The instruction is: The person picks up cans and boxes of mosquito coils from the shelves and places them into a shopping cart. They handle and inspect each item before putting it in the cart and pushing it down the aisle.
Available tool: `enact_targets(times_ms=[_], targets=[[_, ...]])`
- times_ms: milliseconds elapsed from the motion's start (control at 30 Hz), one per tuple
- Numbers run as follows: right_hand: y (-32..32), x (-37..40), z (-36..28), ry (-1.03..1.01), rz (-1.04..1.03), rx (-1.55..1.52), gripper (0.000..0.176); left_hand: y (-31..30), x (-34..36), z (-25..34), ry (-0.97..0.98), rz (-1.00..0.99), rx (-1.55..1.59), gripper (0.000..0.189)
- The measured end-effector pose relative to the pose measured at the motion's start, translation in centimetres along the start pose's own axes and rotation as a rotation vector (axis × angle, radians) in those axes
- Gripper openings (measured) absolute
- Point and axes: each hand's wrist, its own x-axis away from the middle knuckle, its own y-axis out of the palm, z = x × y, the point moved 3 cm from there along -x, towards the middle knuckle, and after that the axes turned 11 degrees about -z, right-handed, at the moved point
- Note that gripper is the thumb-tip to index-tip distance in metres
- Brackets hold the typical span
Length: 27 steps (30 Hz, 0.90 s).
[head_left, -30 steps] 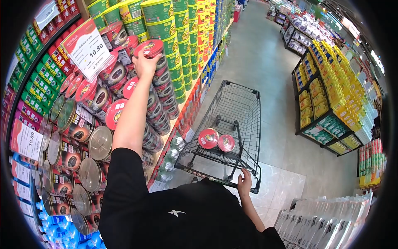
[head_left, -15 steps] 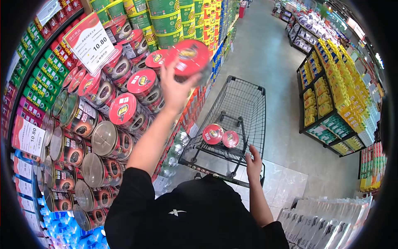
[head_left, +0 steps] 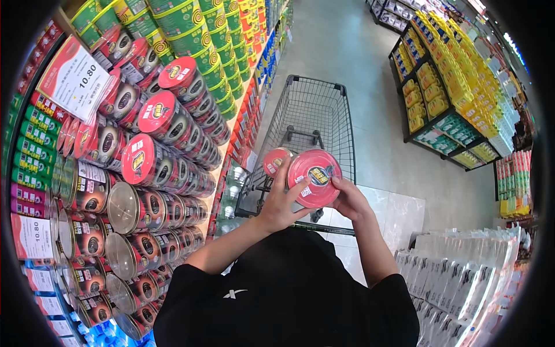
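Note:
Both my hands grip a round canister with a red lid (head_left: 314, 179) in front of my body, above the near end of a black wire shopping cart (head_left: 348, 133). My left hand (head_left: 279, 202) holds its left side, with fingers on the rim and lid. Against the right side rests my right hand (head_left: 351, 199), its fingers curled round the edge. A smaller-looking red-lidded canister (head_left: 276, 162) lies in the cart, just beyond my left fingers. Part of the cart is hidden behind the held canister and my hands.
To the left, stacked red-lidded canisters (head_left: 157, 113) and clear-lidded canisters (head_left: 124, 207) fill the shelf under a price card (head_left: 78, 78). Green tubs (head_left: 179, 26) stand behind. Right of the aisle is a rack of yellow bottles (head_left: 425, 84); white packages (head_left: 445, 277) stand near right.
My left hand has brought the canister from beside the shelf down and right, over the cart. My right hand has risen from the cart's handle area and taken hold of it too.

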Motion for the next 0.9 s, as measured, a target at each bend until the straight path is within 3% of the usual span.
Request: enact_targets(times_ms=[100,233,333,533,633,900], targets=[[-3.6,-1.2,0.6,-0.044,0.081,-0.03,0.059,0.4,0.5,-1.6,-0.107,-0.041,-0.144,0.083],[-10.9,-4.5,0.9,-0.035,0.17,0.014,0.061,0.5,4.2,-6.5,-0.382,0.081,-0.07,0.081],[-16.3,-6.9,2.1,-0.013,0.292,0.022,0.057,1.5,9.0,-11.1,-0.64,0.132,-0.224,0.077],[-24.8,-12.4,7.6,0.121,0.319,0.004,0.063,3.9,14.8,-15.2,-0.958,0.052,-0.456,0.073],[-26.2,-14.0,9.3,0.185,0.296,0.036,0.061,5.4,15.7,-15.9,-1.05,-0.071,-0.457,0.074],[-28.9,-17.1,12.8,0.247,0.248,-0.011,0.052,5.6,14.4,-15.1,-1.05,-0.073,-0.562,0.074]])
